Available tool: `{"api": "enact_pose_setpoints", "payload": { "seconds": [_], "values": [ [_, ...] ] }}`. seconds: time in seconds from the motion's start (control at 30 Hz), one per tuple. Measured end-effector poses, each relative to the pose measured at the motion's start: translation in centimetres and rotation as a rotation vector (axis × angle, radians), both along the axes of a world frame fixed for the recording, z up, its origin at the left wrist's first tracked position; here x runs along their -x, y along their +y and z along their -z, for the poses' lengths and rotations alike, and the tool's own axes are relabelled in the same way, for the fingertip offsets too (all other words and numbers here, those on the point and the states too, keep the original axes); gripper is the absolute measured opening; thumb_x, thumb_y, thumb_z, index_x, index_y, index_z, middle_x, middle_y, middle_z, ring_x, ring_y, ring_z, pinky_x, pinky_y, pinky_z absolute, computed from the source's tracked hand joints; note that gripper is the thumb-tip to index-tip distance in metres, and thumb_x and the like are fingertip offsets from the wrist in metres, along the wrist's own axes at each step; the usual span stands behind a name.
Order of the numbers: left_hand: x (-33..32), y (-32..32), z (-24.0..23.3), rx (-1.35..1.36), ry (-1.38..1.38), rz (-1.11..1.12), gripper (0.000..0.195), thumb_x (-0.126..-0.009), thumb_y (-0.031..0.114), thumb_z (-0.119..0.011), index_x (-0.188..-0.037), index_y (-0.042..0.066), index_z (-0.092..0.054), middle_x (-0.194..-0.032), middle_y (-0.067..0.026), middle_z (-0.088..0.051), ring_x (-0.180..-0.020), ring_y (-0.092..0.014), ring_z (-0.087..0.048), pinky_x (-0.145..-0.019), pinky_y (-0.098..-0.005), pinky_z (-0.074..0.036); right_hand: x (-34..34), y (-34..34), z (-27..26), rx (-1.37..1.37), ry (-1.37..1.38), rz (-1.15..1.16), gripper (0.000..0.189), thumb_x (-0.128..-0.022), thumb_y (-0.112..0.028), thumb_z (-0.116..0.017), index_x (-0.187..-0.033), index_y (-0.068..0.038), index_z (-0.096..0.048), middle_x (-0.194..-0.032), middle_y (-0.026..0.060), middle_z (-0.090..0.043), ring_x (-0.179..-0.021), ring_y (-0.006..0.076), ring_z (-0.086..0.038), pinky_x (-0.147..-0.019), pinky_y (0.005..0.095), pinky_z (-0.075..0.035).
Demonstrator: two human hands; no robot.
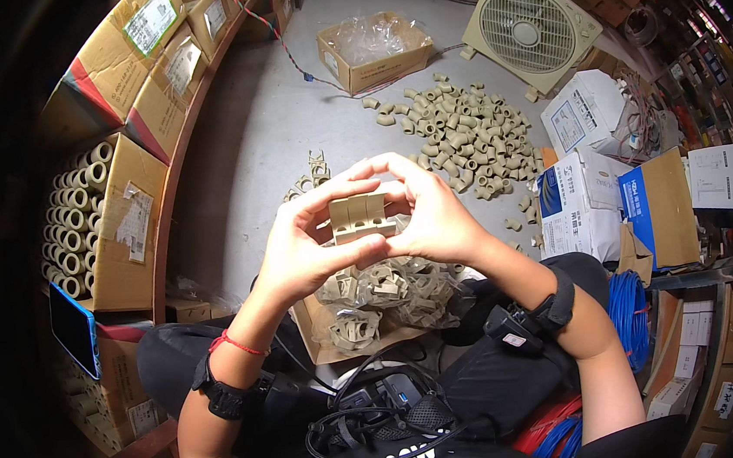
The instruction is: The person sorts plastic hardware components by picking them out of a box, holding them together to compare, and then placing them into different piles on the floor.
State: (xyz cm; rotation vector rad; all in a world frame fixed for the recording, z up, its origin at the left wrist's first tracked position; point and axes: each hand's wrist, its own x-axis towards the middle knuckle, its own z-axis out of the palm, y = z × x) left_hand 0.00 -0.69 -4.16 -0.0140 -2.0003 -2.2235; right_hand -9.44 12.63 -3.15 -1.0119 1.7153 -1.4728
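Note:
My left hand (299, 245) and my right hand (437, 216) together hold a short row of beige plastic pipe clips (357, 214) in front of me. The clips sit side by side, with their curved channels and small holes showing. My fingers wrap both ends of the row and hide parts of it. Below my hands, clear plastic bags of similar clips (356, 329) lie in an open cardboard box (317, 350) between my legs. Beyond my left hand, several loose clips (316, 163) rest on the grey floor, partly covered by my fingers.
A heap of beige elbow pipe fittings (462, 126) spreads over the floor. Behind it stand a box fan (524, 33) and a carton with clear plastic bags (385, 70). Shelves flank me, with a carton of pipe fittings (136, 213) and a phone (73, 330) at left, white cartons (580, 204) at right.

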Motion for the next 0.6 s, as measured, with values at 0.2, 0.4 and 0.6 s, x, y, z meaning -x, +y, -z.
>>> {"api": "enact_pose_setpoints", "payload": {
  "seconds": [0.2,0.4,0.6],
  "values": [
    [-0.1,0.4,-0.1,-0.041,-0.076,-0.005,0.043,-0.064,0.011,-0.067,-0.104,0.002,-0.051,-0.09,-0.0073,-0.057,-0.081,-0.011,-0.054,-0.073,-0.0261,-0.044,0.1,0.2,-0.1,-0.033,-0.042,0.007,0.079,-0.05,-0.004,-0.072,-0.116,-0.007,-0.028,-0.078,0.0125,-0.06,-0.078,0.0186,-0.058,-0.07,0.0282,-0.045],
    [-0.1,0.6,-0.2,-0.033,-0.088,-0.081,0.041,-0.064,0.013,-0.066,-0.1,-0.001,-0.052,-0.088,-0.0076,-0.058,-0.08,-0.011,-0.054,-0.072,-0.0238,-0.043,0.1,0.2,-0.3,-0.051,-0.223,-0.022,0.094,-0.055,0.001,-0.069,-0.127,-0.011,-0.01,-0.092,0.0142,-0.055,-0.091,0.0178,-0.052,-0.079,0.0305,-0.042],
    [-0.2,0.2,-1.3,-0.156,-0.089,-0.195,0.04,-0.065,0.011,-0.065,-0.1,-0.004,-0.051,-0.091,-0.0099,-0.057,-0.081,-0.012,-0.054,-0.073,-0.0244,-0.043,0.4,0.3,-0.6,-0.049,0.033,0.023,0.099,-0.047,-0.019,-0.077,-0.125,-0.011,-0.017,-0.114,0.0163,-0.041,-0.096,0.0228,-0.048,-0.076,0.0335,-0.043]
  ]
}}
